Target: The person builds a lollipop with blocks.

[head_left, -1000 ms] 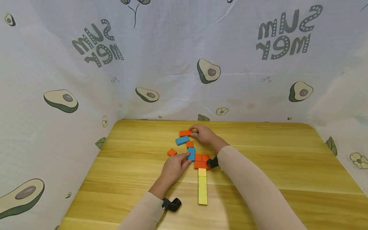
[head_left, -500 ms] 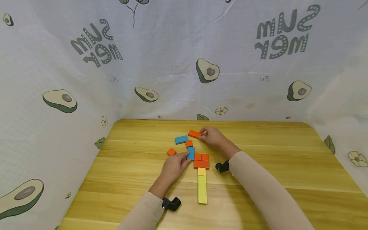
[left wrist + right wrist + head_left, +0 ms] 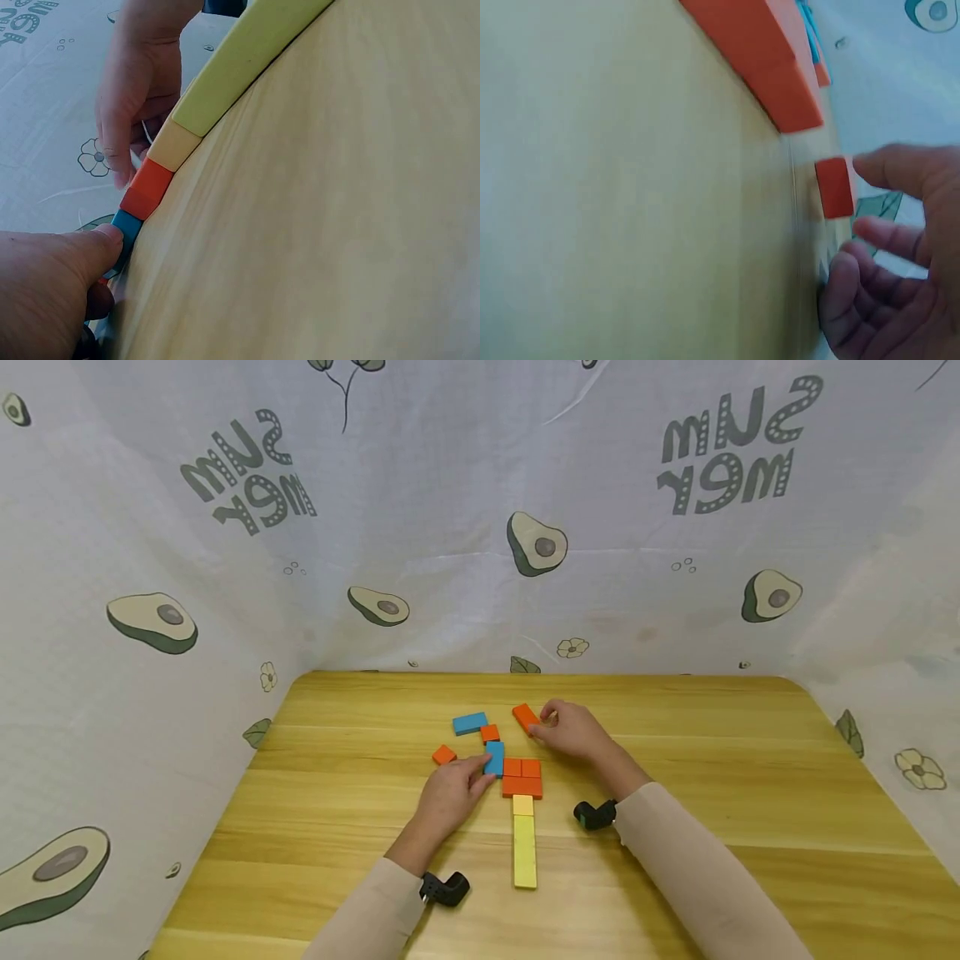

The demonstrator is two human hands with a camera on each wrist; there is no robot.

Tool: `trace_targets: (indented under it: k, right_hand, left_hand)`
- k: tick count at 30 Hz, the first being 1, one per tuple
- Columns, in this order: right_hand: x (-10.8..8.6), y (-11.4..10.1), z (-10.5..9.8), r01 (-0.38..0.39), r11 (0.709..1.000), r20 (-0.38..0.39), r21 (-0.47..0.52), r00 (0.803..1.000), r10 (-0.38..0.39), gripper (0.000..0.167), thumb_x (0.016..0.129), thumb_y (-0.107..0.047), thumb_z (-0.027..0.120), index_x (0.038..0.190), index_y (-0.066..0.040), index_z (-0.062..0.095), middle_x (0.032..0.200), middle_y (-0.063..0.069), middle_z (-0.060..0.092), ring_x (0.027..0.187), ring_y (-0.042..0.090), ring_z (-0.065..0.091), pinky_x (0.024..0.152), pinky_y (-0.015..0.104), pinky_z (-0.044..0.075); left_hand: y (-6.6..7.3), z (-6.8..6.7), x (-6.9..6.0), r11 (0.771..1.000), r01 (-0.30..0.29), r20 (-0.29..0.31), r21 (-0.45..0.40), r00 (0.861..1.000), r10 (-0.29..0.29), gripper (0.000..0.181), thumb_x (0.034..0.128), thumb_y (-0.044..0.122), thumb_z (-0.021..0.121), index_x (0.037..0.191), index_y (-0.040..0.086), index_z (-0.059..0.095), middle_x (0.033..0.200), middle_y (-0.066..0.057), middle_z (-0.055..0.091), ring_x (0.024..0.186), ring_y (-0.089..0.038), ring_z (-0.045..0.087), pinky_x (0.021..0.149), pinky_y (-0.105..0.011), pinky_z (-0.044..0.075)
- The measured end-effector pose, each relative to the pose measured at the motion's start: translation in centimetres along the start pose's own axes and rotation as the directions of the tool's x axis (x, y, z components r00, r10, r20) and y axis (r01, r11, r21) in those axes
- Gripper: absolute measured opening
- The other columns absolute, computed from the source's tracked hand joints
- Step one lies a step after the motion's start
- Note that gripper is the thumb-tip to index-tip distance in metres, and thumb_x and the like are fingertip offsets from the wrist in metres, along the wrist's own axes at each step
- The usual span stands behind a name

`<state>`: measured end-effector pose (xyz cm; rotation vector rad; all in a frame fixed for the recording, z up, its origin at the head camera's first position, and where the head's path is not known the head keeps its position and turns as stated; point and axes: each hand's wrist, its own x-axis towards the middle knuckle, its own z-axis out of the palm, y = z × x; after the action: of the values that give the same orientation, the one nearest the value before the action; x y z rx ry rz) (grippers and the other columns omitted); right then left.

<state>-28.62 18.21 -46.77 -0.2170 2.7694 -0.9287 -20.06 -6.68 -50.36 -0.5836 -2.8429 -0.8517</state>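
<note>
My left hand pinches a blue rectangular block between thumb and index finger; in the left wrist view its thumb presses the block's end. That block touches the left side of a cluster of orange blocks. My right hand is beside a tilted orange rectangular block farther back. Its thumb touches this block's end, while the index finger stands slightly away in the head view. A small orange square block lies behind the held blue block, close to another blue rectangular block.
A yellow-orange square block and a long yellow-green block run in a line from the orange cluster towards me. One loose orange square block lies left on the wooden table. A printed cloth hangs behind.
My right hand has drawn the orange rectangular block rightwards, away from the farther blue block, and turned it to a slant. Its index finger has come off the block. My left hand has stayed in place.
</note>
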Motion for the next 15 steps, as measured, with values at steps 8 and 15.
trace_targets:
  k: [8, 15]
  right_hand:
    - [1.2, 0.4, -1.2, 0.111, 0.994, 0.227, -0.013, 0.968, -0.105, 0.075, 0.102, -0.023, 0.068, 0.167, -0.016, 0.032, 0.083, 0.004, 0.055, 0.067, 0.018, 0.049, 0.066, 0.031, 0.043]
    - [1.5, 0.4, -1.6, 0.112, 0.993, 0.245, -0.032, 0.964, -0.101, 0.068, 0.101, -0.028, 0.072, 0.158, -0.010, 0.041, 0.093, 0.007, 0.059, 0.079, 0.020, 0.053, 0.072, 0.031, 0.045]
  left_hand:
    - [0.0, -0.1, 0.0, 1.000, 0.008, 0.013, -0.011, 1.000, -0.008, 0.040, 0.1027, 0.032, 0.070, 0.139, 0.014, 0.071, 0.067, 0.007, 0.051, 0.062, -0.007, 0.042, 0.064, -0.024, 0.043]
    - [-0.1, 0.0, 0.1, 1.000, 0.004, 0.013, -0.004, 1.000, -0.004, 0.041, 0.1030, 0.033, 0.069, 0.139, 0.014, 0.071, 0.068, 0.007, 0.052, 0.063, -0.007, 0.043, 0.064, -0.023, 0.042]
